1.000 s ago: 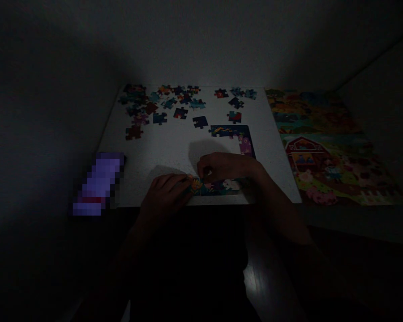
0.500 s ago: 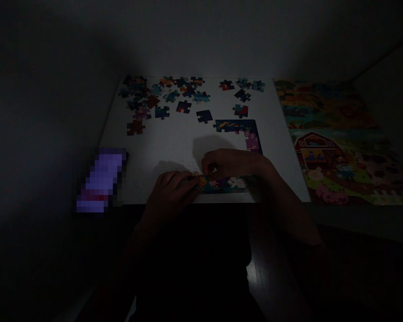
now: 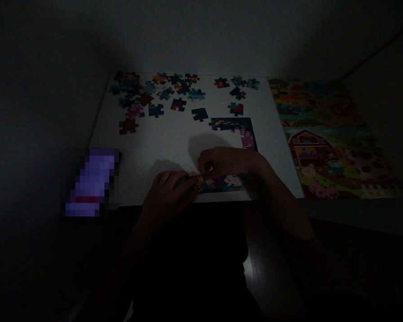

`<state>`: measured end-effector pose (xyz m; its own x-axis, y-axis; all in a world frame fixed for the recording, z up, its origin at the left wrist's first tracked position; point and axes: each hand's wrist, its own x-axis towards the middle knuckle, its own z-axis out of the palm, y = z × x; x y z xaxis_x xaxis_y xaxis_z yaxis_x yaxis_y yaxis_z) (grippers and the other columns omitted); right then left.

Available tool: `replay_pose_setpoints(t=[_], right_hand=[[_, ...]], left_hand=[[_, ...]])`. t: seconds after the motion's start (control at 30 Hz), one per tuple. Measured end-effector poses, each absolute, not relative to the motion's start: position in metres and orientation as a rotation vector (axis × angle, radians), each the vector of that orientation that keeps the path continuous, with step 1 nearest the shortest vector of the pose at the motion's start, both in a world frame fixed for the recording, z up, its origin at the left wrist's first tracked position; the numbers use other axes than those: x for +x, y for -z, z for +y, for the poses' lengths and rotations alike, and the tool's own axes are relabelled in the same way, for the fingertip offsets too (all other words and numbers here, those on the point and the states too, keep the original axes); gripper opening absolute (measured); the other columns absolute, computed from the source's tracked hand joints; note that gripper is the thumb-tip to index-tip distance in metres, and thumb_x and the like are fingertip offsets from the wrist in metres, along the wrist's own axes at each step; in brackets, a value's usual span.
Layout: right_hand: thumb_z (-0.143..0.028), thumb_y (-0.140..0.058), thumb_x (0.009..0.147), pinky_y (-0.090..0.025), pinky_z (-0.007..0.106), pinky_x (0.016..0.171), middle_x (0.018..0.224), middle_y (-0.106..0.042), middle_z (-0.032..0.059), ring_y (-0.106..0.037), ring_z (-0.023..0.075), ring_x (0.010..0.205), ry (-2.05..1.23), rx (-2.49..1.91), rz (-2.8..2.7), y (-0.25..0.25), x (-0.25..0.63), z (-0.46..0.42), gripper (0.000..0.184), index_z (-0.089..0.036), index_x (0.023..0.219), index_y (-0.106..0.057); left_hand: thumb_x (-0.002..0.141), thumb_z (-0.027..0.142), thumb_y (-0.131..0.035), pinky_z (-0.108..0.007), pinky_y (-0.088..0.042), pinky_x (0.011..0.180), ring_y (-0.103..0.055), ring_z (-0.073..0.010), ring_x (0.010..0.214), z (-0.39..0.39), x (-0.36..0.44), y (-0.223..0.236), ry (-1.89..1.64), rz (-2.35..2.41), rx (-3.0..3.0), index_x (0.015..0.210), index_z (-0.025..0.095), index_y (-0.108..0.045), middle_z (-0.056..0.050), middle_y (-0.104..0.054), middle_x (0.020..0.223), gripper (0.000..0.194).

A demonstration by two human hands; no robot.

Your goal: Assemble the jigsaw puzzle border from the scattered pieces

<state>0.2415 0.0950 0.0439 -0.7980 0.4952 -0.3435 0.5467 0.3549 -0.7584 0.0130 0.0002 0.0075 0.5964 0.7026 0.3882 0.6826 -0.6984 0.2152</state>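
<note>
In dim light, a partly joined jigsaw puzzle (image 3: 230, 124) lies on a white board, with a blue top row and a purple right side. Its lower row (image 3: 218, 184) runs along the board's near edge. My left hand (image 3: 171, 190) is curled over the left end of that row, its fingers closed on a puzzle piece (image 3: 199, 180) that they partly cover. My right hand (image 3: 223, 159) reaches over the row from the right. Its thumb and fingers are pinched together at the row's upper edge, beside the left fingertips; whatever they hold is hidden.
Loose puzzle pieces (image 3: 134, 89) are heaped at the board's far left, with several more (image 3: 237, 92) at the back right. A single corner piece (image 3: 200, 114) lies left of the top row. A blurred lit phone (image 3: 92, 179) is at the left. Farm-picture sheets (image 3: 322, 165) lie on the right.
The whole view has shifted slightly, so the board and the sheets appear farther left. Both hands stay at the left end of the lower row, with barely any movement of the fingers.
</note>
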Motion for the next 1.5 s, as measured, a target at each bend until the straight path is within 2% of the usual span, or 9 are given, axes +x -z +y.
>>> replay_pose_setpoints(t=[0.17, 0.33, 0.47, 0.63, 0.8, 1.0, 1.17, 1.37, 1.5], right_hand=[[-0.019, -0.068, 0.076, -0.037, 0.025, 0.065, 0.088, -0.065, 0.0020, -0.056, 0.0134, 0.076, 1.492, 0.975, 2.543, -0.043, 0.242, 0.095, 0.012, -0.016, 0.087, -0.067], [-0.036, -0.069, 0.082, -0.036, 0.026, 0.067, 0.088, -0.067, 0.0030, -0.057, 0.0151, 0.077, 1.409, 1.031, 2.603, -0.045, 0.235, 0.092, 0.020, -0.018, 0.092, -0.069], [-0.037, -0.068, 0.083, -0.034, 0.026, 0.065, 0.083, -0.068, 0.0018, -0.058, 0.0152, 0.075, 1.338, 1.092, 2.592, -0.044, 0.232, 0.088, 0.020, -0.019, 0.090, -0.069], [-0.035, -0.066, 0.084, -0.034, 0.026, 0.063, 0.081, -0.070, 0.0020, -0.060, 0.0154, 0.073, 1.445, 1.101, 2.523, -0.045, 0.233, 0.088, 0.019, -0.019, 0.093, -0.068], [-0.035, -0.064, 0.086, -0.034, 0.025, 0.062, 0.072, -0.069, 0.0007, -0.060, 0.0149, 0.070, 1.529, 1.069, 2.491, -0.044, 0.233, 0.088, 0.019, -0.018, 0.093, -0.067], [-0.037, -0.067, 0.084, -0.034, 0.025, 0.063, 0.080, -0.069, 0.0013, -0.059, 0.0149, 0.073, 1.446, 1.095, 2.533, -0.039, 0.233, 0.090, 0.021, -0.019, 0.095, -0.068], [-0.035, -0.067, 0.084, -0.034, 0.025, 0.064, 0.084, -0.067, 0.0010, -0.058, 0.0140, 0.074, 1.410, 1.074, 2.583, -0.039, 0.232, 0.091, 0.017, -0.019, 0.091, -0.068], [-0.032, -0.065, 0.085, -0.034, 0.026, 0.066, 0.085, -0.067, 0.0016, -0.058, 0.0137, 0.074, 1.407, 1.044, 2.599, -0.039, 0.232, 0.092, 0.015, -0.019, 0.091, -0.070], [-0.032, -0.067, 0.084, -0.035, 0.026, 0.067, 0.087, -0.067, 0.0022, -0.058, 0.0143, 0.076, 1.354, 1.052, 2.632, -0.038, 0.233, 0.092, 0.015, -0.018, 0.089, -0.070]], left_hand=[[0.092, 0.027, -0.059, -0.038, -0.046, 0.082, -0.057, -0.0231, 0.093, 0.000, 0.015, -0.008, -0.708, 1.245, 2.740, 0.113, 0.022, -0.066, -0.007, -0.067, 0.105, 0.023], [0.092, 0.027, -0.059, -0.039, -0.046, 0.085, -0.059, -0.0231, 0.095, 0.000, 0.015, -0.008, -0.707, 1.253, 2.711, 0.111, 0.024, -0.067, -0.007, -0.068, 0.106, 0.021], [0.094, 0.027, -0.057, -0.041, -0.047, 0.090, -0.061, -0.0232, 0.102, -0.003, -0.003, -0.014, -0.866, 1.563, 2.611, 0.115, 0.024, -0.065, -0.007, -0.068, 0.111, 0.022], [0.094, 0.033, -0.055, -0.054, -0.044, 0.097, -0.057, -0.0331, 0.115, -0.007, -0.041, -0.024, -0.839, 2.316, 2.279, 0.125, 0.020, -0.058, -0.015, -0.063, 0.124, 0.034], [0.092, 0.044, -0.055, -0.062, -0.046, 0.089, -0.059, -0.0409, 0.106, -0.002, -0.051, -0.015, -0.689, 2.499, 2.118, 0.130, 0.011, -0.054, -0.024, -0.063, 0.120, 0.050], [0.094, 0.035, -0.054, -0.053, -0.045, 0.095, -0.058, -0.0343, 0.116, 0.005, -0.020, -0.008, -0.924, 2.200, 2.308, 0.125, 0.018, -0.057, -0.017, -0.061, 0.128, 0.035], [0.095, 0.027, -0.055, -0.041, -0.047, 0.093, -0.060, -0.0244, 0.111, -0.002, 0.009, -0.008, -0.811, 1.441, 2.579, 0.117, 0.020, -0.063, -0.011, -0.064, 0.126, 0.025], [0.094, 0.035, -0.059, -0.039, -0.045, 0.093, -0.058, -0.0229, 0.112, -0.002, 0.009, -0.011, -0.663, 1.165, 2.630, 0.121, 0.021, -0.060, -0.008, -0.066, 0.124, 0.031], [0.093, 0.026, -0.059, -0.040, -0.044, 0.092, -0.058, -0.0224, 0.112, -0.001, 0.008, -0.012, -0.615, 1.103, 2.640, 0.117, 0.022, -0.063, -0.006, -0.065, 0.126, 0.025]])
